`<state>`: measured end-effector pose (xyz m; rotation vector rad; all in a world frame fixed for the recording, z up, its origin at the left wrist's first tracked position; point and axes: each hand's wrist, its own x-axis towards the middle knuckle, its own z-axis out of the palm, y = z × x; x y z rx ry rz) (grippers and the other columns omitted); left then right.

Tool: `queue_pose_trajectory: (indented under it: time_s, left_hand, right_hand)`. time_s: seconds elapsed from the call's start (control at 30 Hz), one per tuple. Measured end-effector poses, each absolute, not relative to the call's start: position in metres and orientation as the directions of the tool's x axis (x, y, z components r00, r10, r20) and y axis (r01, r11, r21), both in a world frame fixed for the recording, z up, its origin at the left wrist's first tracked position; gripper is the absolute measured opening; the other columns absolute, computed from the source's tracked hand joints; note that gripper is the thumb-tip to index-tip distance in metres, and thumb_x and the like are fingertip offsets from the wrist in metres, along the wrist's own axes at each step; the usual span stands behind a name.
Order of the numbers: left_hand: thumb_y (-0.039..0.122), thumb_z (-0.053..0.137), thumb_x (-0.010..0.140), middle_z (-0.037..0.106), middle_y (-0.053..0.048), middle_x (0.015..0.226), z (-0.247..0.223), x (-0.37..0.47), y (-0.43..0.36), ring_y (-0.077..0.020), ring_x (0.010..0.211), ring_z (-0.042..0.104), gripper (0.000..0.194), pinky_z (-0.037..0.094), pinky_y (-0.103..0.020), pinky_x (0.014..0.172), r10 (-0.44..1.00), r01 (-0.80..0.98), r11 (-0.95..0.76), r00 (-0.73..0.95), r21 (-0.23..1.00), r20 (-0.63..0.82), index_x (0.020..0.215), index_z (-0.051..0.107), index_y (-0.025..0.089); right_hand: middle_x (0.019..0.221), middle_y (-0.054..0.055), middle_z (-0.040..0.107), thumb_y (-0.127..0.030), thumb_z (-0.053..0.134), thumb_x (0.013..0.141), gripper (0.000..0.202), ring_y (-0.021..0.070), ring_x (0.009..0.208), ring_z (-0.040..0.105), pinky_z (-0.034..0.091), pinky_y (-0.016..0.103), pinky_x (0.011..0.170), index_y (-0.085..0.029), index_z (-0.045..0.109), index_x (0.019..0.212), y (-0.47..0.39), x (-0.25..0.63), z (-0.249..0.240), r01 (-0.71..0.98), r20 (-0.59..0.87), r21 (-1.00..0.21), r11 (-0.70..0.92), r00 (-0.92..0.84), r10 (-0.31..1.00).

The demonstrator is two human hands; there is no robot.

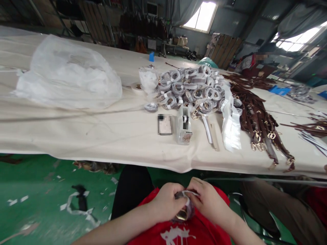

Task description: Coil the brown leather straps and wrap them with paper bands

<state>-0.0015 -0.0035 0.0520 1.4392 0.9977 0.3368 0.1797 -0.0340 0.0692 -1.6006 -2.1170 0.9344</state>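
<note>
Close to my red shirt, my left hand (169, 201) and my right hand (206, 196) meet with fingers closed on a coiled strap (189, 208). A gold metal buckle (182, 215) shows at its lower end, and a pale strip (187, 193) lies between the fingertips at its top. My fingers hide much of the coil. Ahead on the table (122, 136) stands a tape dispenser (184, 126), and beyond it is a pile of wrapped strap coils (191, 85). One single wrapped coil (151, 107) lies apart from the pile, on its left.
Left on the table is a big translucent plastic bag (71, 75). Clear plastic sleeves (231, 126) lie beside loose brown straps (255, 112) with gold hardware at the right. A seated person's leg (281, 200) is close on my right. Scraps (76, 207) litter the green floor.
</note>
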Motion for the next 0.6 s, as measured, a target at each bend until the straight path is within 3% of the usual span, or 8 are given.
queue_pose_trajectory:
  time_s: [0.23, 0.43, 0.6]
  left_hand:
    - [0.019, 0.048, 0.075, 0.071, -0.003, 0.077, 0.0457, 0.0016, -0.0046, -0.0188, 0.072, 0.063, 0.03, 0.043, -0.024, 0.061, 0.71, 0.294, 0.24, 0.597, 0.925, -0.374, 0.087, 0.074, 0.013]
    - [0.021, 0.058, 0.071, 0.059, 0.001, 0.065, 0.0473, 0.0041, -0.0087, -0.0152, 0.062, 0.052, 0.009, 0.035, -0.024, 0.055, 0.769, 0.406, 0.211, 0.493, 0.889, -0.408, 0.072, 0.064, 0.015]
    - [0.02, 0.058, 0.071, 0.056, 0.003, 0.064, 0.0527, 0.0027, -0.0115, -0.0136, 0.06, 0.048, 0.004, 0.032, -0.024, 0.055, 0.769, 0.434, 0.176, 0.5, 0.884, -0.399, 0.068, 0.057, 0.018]
  right_hand:
    - [0.08, 0.003, 0.068, -0.013, 0.059, 0.086, 0.016, 0.0171, 0.073, 0.064, 0.046, 0.027, 0.067, -0.022, 0.072, 0.083, -0.0366, 0.1826, 0.0646, 0.702, -0.072, -0.698, 0.144, -0.269, 0.96]
    - [0.082, 0.003, 0.07, -0.021, 0.06, 0.089, 0.017, 0.0181, 0.074, 0.066, 0.049, 0.028, 0.07, -0.024, 0.076, 0.084, -0.0357, 0.1797, 0.0675, 0.718, -0.113, -0.691, 0.087, -0.227, 0.967]
    - [0.079, 0.001, 0.068, -0.014, 0.063, 0.085, 0.013, 0.0164, 0.075, 0.065, 0.046, 0.026, 0.069, -0.022, 0.071, 0.079, -0.0313, 0.1793, 0.0716, 0.719, -0.143, -0.691, 0.079, -0.243, 0.959]
